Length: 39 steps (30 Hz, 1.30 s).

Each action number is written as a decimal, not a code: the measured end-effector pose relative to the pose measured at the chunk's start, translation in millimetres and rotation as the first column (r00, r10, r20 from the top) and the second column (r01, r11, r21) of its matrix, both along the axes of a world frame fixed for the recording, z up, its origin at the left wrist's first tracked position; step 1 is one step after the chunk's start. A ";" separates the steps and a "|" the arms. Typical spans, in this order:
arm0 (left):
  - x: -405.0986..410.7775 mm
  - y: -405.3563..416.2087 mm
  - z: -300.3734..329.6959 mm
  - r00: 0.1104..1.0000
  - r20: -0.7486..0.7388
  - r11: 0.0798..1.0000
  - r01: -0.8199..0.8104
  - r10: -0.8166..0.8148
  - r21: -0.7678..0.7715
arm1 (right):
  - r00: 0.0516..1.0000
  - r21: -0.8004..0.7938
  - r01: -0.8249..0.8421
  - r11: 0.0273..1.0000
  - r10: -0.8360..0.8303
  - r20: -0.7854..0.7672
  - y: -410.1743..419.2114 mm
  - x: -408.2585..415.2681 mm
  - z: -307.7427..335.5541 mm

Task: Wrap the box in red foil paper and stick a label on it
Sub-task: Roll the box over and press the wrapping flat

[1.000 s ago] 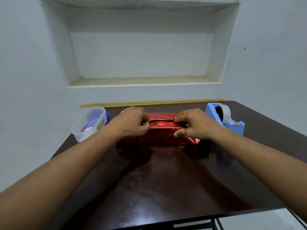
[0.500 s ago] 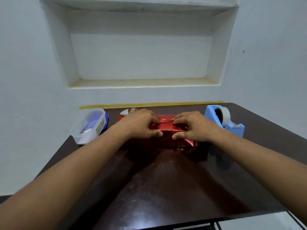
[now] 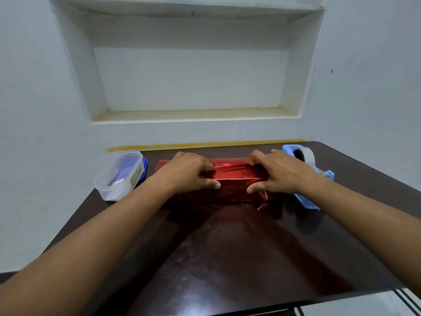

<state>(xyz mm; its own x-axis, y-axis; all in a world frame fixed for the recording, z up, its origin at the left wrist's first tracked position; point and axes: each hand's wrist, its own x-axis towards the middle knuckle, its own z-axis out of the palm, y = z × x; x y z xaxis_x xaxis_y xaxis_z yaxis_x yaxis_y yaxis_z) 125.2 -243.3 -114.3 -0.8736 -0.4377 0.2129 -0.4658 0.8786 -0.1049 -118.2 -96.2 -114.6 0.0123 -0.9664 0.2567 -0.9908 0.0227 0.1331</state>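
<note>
We see both bare forearms reaching in from the near corners toward the desk's far edge. The left hand (image 3: 186, 173) and right hand (image 3: 281, 172) lie palm-down, side by side — fingers extended forward, thumbs pointing inward at each other, a gap between them.

Box in red foil paper (image 3: 237, 179) lies lengthwise on dark table (image 3: 227, 258), far side, near the wall. Left hand (image 3: 189, 173) and right hand (image 3: 280, 173) rest on its top, fingers spread flat on the foil, thumbs on the near face. Clear plastic container (image 3: 120, 174) stands left of it; blue tape dispenser (image 3: 305, 174) sits right, behind the right wrist.
</note>
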 end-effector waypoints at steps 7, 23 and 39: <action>3.9 -0.4 -6.3 0.997 -0.071 0.995 -0.012 0.020 0.103 | 0.997 -0.001 -0.070 0.998 0.070 0.021 -1.0 -3.2 -9.7; 14.1 -0.9 -12.2 0.987 -0.153 0.990 0.061 -0.040 0.130 | 0.992 -0.008 -0.123 0.992 0.123 0.011 -10.5 12.1 -0.7; 17.8 -3.9 -13.8 0.989 -0.147 0.986 0.057 -0.034 0.154 | 1.000 -0.034 0.008 0.999 -0.009 -0.014 -9.7 22.6 -9.9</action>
<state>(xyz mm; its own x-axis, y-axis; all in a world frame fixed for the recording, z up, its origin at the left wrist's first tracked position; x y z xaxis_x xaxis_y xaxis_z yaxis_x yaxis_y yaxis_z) 143.0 -247.2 -128.2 -0.8588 -0.4359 0.2691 -0.4249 0.8996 0.1014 -95.6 -105.9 -124.5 0.0078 -0.9572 0.2893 -0.9887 0.0360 0.1458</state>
